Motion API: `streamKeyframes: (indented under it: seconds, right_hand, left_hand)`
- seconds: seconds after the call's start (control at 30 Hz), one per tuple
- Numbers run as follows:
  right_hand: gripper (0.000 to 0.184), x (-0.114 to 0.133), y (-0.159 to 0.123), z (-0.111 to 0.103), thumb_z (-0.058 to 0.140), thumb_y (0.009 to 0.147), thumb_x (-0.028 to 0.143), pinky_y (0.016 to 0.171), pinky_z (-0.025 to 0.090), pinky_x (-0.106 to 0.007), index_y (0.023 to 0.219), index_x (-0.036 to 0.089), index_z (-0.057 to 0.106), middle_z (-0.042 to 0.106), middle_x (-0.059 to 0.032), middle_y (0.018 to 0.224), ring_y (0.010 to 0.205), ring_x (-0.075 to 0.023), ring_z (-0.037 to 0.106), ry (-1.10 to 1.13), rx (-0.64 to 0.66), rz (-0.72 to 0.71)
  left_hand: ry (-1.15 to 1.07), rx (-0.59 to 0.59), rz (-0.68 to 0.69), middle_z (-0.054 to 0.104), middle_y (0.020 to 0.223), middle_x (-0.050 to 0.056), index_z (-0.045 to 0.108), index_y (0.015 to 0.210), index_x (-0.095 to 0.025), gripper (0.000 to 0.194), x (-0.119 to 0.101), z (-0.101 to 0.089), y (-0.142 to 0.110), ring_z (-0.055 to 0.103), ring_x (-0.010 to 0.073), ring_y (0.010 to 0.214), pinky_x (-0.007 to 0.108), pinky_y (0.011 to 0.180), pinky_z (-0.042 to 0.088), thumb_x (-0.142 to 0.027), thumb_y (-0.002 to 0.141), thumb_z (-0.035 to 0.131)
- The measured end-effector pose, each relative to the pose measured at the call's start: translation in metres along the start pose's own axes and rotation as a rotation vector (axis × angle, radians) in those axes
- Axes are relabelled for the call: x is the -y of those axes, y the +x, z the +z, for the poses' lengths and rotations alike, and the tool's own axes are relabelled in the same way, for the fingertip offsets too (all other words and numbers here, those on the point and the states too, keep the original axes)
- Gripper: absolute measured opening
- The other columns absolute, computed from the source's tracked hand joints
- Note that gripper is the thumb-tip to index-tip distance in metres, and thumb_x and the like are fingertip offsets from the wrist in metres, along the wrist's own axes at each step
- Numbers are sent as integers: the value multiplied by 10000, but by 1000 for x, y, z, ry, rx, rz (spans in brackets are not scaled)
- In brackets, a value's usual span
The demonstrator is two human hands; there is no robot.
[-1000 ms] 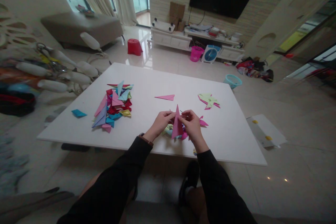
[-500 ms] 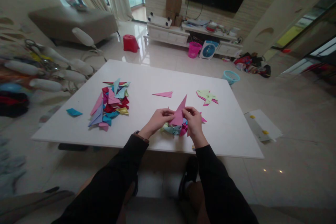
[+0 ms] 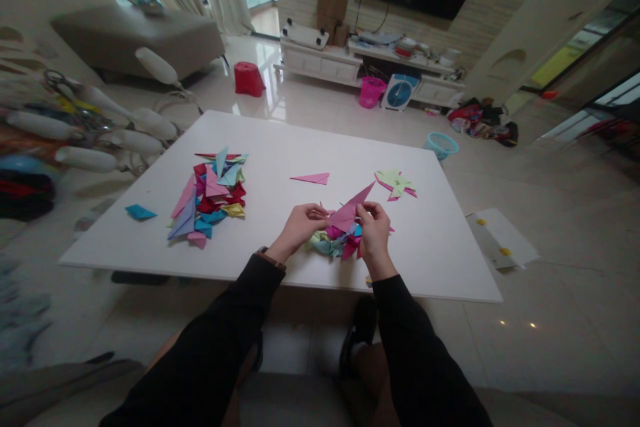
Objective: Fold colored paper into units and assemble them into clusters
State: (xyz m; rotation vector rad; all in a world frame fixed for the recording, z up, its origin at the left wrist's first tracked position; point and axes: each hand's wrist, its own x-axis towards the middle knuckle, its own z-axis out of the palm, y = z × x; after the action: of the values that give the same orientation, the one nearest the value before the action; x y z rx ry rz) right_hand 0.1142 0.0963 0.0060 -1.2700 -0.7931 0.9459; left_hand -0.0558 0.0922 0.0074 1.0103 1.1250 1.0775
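Between my two hands is a pink folded paper piece (image 3: 351, 209), its sharp point aimed up and to the right. My left hand (image 3: 303, 225) pinches its lower left corner, and my right hand (image 3: 375, 230) pinches its right edge. Below it on the white table (image 3: 280, 147) lies a pile of coloured folded papers (image 3: 330, 245), partly hidden by my hands and the piece. A pink paper plane (image 3: 313, 178) rests a little beyond my hands. To the right of that is a light green and pink folded paper star shape (image 3: 397, 183).
A large heap of folded papers (image 3: 213, 197) covers part of the table's left side, with a blue folded paper (image 3: 141, 212) beside it. Lamp arms (image 3: 135, 130) reach near the left edge. A light blue basket (image 3: 442, 145) stands past the far right corner.
The pink folded paper has tilted clockwise and lower, its tip swinging right. My right hand has shifted slightly right; more of the pile beneath shows.
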Motion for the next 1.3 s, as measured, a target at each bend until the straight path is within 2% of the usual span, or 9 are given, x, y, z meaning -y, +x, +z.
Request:
streamKeyframes:
  seconds: [0.23, 0.33, 0.43, 0.53, 0.8, 1.0, 1.1, 1.2, 1.3]
  right_hand:
    - [339, -4, 2, -4, 725, 693, 466, 627, 474, -258, 862, 219, 565, 588, 18, 834, 701, -124, 550, -10, -111, -48]
    - [351, -6, 4, -7, 744, 688, 462, 622, 470, -250, 862, 221, 556, 579, 24, 827, 693, -117, 545, 25, -114, -42]
    - [360, -7, 6, -8, 727, 701, 490, 621, 472, -254, 864, 226, 544, 571, 21, 828, 699, -123, 543, 4, -92, -35]
    - [376, -7, 7, -5, 720, 693, 508, 611, 470, -250, 863, 230, 534, 565, 15, 833, 700, -125, 534, -11, -69, -20]
    - [345, 0, 1, 2, 742, 663, 455, 618, 463, -250, 847, 224, 565, 592, 21, 804, 710, -129, 556, 11, -13, 4]
    - [309, -3, 1, 0, 739, 671, 423, 632, 462, -272, 832, 207, 589, 600, 24, 765, 686, -135, 561, 20, -47, 3]
    - [285, -4, -1, 2, 730, 687, 420, 673, 483, -299, 821, 206, 597, 616, 12, 748, 712, -159, 583, -26, -41, -36]
    - [235, -1, -3, 4, 691, 742, 406, 709, 495, -315, 831, 207, 601, 631, -1, 765, 740, -174, 611, -82, -65, -113]
    - [204, 3, -2, 4, 650, 793, 394, 735, 500, -320, 856, 210, 587, 631, -4, 799, 768, -180, 641, -86, -83, -165]
  left_hand:
    - [77, -157, 3, 719, 689, 78, 726, 745, -114, 156, 3, -6, 3, 650, 159, 653, 266, 630, 497, -164, 611, 789]
    - [-34, -107, -105, 723, 705, 81, 730, 761, -107, 111, 2, -3, 4, 636, 135, 609, 266, 641, 506, -165, 668, 714]
    - [-119, 6, -170, 733, 747, 103, 724, 749, -102, 154, 0, 4, 1, 631, 131, 583, 270, 619, 506, -252, 723, 701]
    - [-106, 90, -127, 740, 776, 116, 729, 757, -104, 250, 0, 9, -2, 634, 141, 590, 277, 608, 507, -353, 739, 737]
    - [159, 14, -3, 590, 543, 13, 622, 585, -156, 313, 9, 4, 1, 518, 115, 502, 231, 508, 387, -400, 767, 693]
    - [204, 45, 19, 573, 560, 1, 634, 642, -164, 324, 1, 0, 1, 504, 123, 504, 244, 516, 367, -446, 799, 635]
    - [330, -3, 73, 572, 552, 3, 627, 635, -172, 331, -3, -3, -1, 510, 133, 518, 249, 538, 360, -433, 835, 592]
    - [471, -119, 167, 567, 544, 3, 591, 589, -183, 305, -5, -6, -3, 514, 137, 546, 246, 558, 338, -361, 836, 576]
    - [390, -159, 163, 552, 561, -9, 557, 595, -187, 272, -6, -8, -6, 513, 130, 545, 239, 553, 347, -342, 817, 579]
